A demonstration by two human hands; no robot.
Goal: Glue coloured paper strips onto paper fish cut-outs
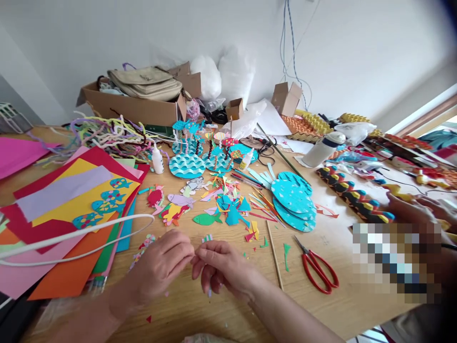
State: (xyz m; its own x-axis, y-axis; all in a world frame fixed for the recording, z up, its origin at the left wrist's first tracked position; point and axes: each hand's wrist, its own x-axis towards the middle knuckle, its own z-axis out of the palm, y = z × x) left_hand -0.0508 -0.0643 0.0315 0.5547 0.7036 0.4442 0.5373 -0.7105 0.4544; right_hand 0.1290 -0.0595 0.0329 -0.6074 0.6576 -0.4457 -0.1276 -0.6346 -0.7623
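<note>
My left hand [166, 259] and my right hand [223, 267] meet fingertip to fingertip over the wooden table [250, 305]. Both are closed in a pinch; whatever lies between the fingertips is too small or hidden to name. Just beyond them are a green paper fish [207, 219], a purple fish [180, 200] and blue paper scraps [232, 209]. A small striped paper piece [207, 238] lies right behind my right fingers. Tiny colored pieces [143, 247] are beside my left hand.
Colored paper sheets [67, 257] and a white cable [107, 221] are at left. Red-handled scissors [319, 271], a thin stick [274, 257] and blue ovals [294, 200] lie to the right. Glue bottles [157, 159] stand behind. Another person's hands [414, 209] work at far right.
</note>
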